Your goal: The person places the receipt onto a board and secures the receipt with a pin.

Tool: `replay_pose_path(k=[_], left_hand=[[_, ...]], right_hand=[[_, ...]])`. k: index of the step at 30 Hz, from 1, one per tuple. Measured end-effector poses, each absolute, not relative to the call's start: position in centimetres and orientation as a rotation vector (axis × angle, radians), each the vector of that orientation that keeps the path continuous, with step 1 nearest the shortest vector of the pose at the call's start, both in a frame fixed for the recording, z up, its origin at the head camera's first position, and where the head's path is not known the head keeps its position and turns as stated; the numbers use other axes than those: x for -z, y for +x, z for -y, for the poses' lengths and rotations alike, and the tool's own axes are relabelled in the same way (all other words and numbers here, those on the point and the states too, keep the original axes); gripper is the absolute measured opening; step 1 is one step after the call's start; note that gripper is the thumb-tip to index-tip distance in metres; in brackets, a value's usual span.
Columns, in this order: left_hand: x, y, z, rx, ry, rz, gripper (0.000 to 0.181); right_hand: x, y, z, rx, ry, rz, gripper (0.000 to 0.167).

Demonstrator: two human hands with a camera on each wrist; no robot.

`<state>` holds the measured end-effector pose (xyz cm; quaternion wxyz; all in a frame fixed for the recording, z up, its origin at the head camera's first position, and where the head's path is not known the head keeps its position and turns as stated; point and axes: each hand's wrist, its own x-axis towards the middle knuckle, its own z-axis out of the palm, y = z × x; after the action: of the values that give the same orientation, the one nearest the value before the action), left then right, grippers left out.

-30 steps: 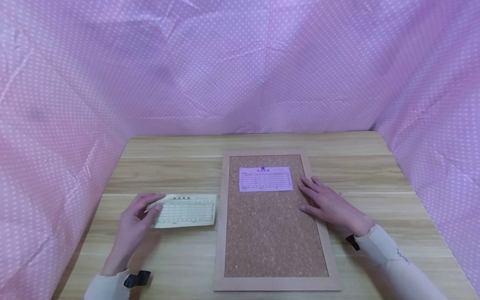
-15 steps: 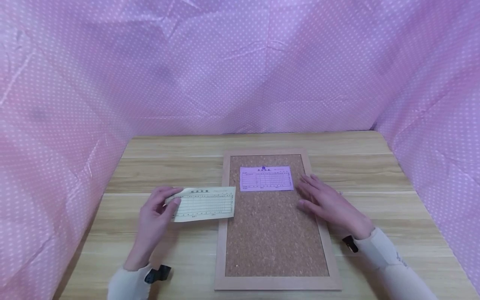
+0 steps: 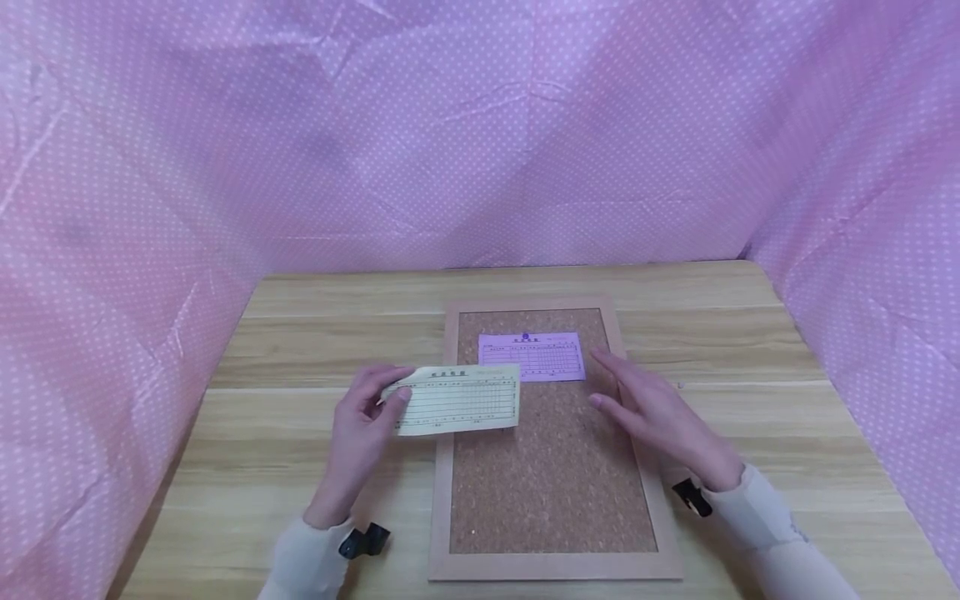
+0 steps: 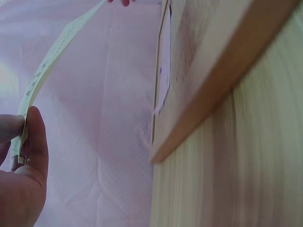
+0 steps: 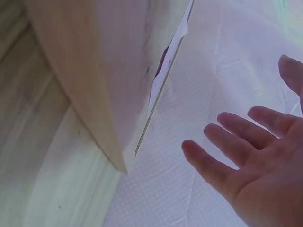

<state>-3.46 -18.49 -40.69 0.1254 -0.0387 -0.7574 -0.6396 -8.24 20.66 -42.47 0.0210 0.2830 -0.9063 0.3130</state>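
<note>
My left hand pinches the left end of a pale yellow-green printed receipt slip between thumb and fingers. The slip hangs over the left part of a framed cork board, and in the left wrist view the paper bows slightly, clear of the board. A purple slip of the same kind lies on the board's upper part, a purple pushpin at its top edge. The yellow slip covers its lower left corner. Over the board's right rim my right hand holds nothing, its fingers spread and apart from the board.
The board lies on a wood-grain table. A small pale object sits on the table right of the board, too small to identify. Pink dotted cloth hangs behind and on both sides.
My left hand has carried the yellow slip rightward from beside the board to above it. My right hand has lifted off the board's right side, fingers and thumb now raised.
</note>
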Motion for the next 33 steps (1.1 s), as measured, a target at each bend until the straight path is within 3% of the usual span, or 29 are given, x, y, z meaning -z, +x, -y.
replay_pose_path(k=[17, 33], left_hand=[[41.6, -4.1, 14.0, 2.049, -0.153, 2.128, 0.028], [42.0, -4.2, 11.4, 2.061, -0.197, 2.16, 0.027]], right_hand=[[41.8, -7.1, -18.8, -1.344, 0.911, 2.691, 0.063], [41.8, -6.6, -17.4, -1.613, 0.739, 2.66, 0.062]])
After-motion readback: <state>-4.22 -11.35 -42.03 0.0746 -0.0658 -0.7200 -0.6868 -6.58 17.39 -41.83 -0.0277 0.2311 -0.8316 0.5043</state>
